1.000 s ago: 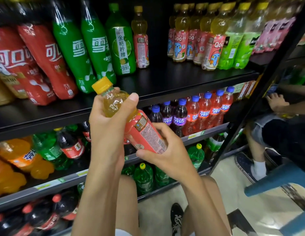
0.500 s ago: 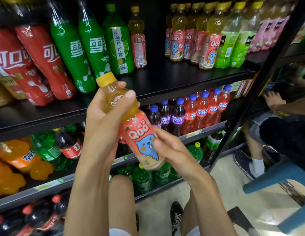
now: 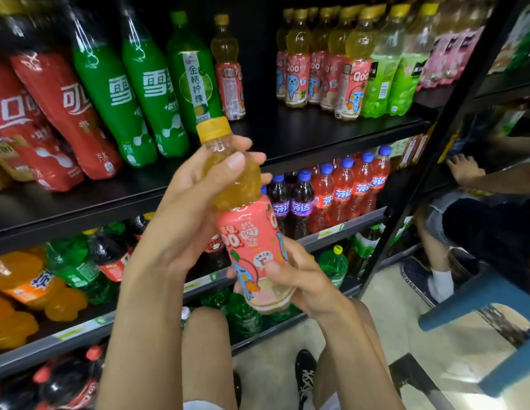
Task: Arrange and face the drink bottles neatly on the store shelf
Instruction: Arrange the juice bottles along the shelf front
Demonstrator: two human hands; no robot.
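Gripping the clear plastic juice bottle with yellow cap and pink label (image 3: 252,238), the left hand (image 3: 195,202) is curling round its upper half; the right hand (image 3: 302,279) is pinching its base. The bottle is tilting, cap toward 11 o'clock, held off the black shelf (image 3: 302,128); matching bottles (image 3: 323,63) are standing at 1 o'clock.

Bare shelf (image 3: 287,137) between lone bottle (image 3: 228,75), bottle row (image 3: 326,69)
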